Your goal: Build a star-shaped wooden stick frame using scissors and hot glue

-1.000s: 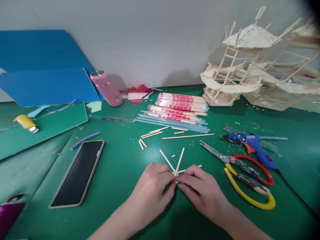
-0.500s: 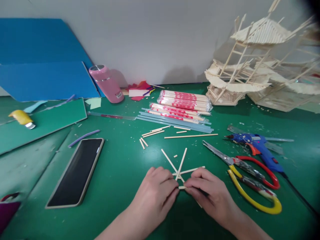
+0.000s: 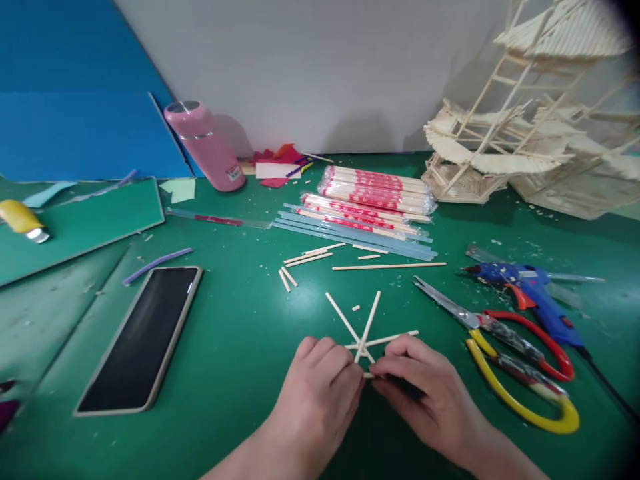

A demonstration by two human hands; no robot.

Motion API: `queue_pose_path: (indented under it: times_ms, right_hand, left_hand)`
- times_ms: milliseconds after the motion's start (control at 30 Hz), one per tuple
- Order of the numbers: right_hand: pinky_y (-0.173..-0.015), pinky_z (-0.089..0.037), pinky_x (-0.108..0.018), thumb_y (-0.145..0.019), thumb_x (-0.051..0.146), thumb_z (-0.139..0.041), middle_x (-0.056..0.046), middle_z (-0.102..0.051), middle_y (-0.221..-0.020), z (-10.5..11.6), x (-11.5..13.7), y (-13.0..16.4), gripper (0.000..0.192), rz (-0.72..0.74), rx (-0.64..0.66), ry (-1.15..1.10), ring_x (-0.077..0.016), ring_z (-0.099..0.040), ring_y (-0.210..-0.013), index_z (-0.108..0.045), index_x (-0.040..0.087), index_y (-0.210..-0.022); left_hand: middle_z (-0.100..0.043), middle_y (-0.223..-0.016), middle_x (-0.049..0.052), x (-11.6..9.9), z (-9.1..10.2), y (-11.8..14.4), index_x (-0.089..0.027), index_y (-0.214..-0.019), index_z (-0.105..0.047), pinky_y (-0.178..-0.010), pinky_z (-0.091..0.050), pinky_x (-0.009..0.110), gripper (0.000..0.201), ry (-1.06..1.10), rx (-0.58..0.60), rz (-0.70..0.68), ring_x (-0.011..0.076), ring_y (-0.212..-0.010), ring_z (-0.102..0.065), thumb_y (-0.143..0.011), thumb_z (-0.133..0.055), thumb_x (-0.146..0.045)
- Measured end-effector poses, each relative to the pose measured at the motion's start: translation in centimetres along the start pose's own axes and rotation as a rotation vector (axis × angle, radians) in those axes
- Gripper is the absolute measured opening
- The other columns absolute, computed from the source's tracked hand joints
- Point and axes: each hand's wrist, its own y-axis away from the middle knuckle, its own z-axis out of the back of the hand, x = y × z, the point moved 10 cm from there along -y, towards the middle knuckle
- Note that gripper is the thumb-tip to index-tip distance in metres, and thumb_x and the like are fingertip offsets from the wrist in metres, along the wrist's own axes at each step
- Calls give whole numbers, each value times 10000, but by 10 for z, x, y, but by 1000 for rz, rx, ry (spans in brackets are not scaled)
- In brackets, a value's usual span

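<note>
In the head view a star of crossed wooden sticks (image 3: 369, 325) lies on the green table. At its near side, my left hand (image 3: 320, 383) has its fingers closed on a short wooden stick (image 3: 369, 375), whose middle shows between the hands. My right hand (image 3: 425, 387) pinches at the other end of that short stick, thumb and forefinger pressed together beside a leg of the star. My fingers cover both ends of the short stick. One small cut piece (image 3: 356, 308) lies just beyond the crossing.
Scissors (image 3: 480, 327) and a blue glue gun (image 3: 530, 287) lie right; a phone (image 3: 140, 340) lies left. Loose sticks (image 3: 313, 257), glue sticks (image 3: 415, 251) and wrapped chopsticks (image 3: 375, 189) lie beyond. A pink bottle (image 3: 210, 147) and a stick-built tower (image 3: 500, 133) stand behind.
The view has shifted and come slightly closer. My left hand has rolled a little inward toward the right hand, so less of the short stick shows between them. The star keeps its shape.
</note>
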Motion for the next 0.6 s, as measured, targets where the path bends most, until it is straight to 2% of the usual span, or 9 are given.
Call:
queue_pose_path:
  times_ms: [200,500,600]
  right_hand:
    - [-595,-420,-243,-830,166,-475,-20,-545,-780,1,-4,-4,129,-36,-29,63,-123,-527,-676,-588,222,-856]
    - [-608,-442,-243,-831,133,-468,-21,-537,-787,8,-2,-4,146,-36,-121,75,-123,-538,-689,-571,212,-898]
    - [-606,-443,-254,-829,129,-467,-23,-533,-791,7,-4,-4,152,-55,-109,98,-131,-533,-693,-569,221,-896]
  left_hand:
    - [-578,-679,31,4,-3,-2,-158,-733,-597,-583,-330,315,266,-21,18,38,155,-617,-446,-871,-370,-147]
    - [-571,-659,26,8,-1,-5,-156,-735,-612,-550,-334,297,246,1,-53,34,150,-591,-448,-863,-402,-145]
    - [-571,-654,26,9,-1,-5,-154,-727,-613,-544,-343,296,226,13,-57,56,152,-588,-453,-847,-423,-130]
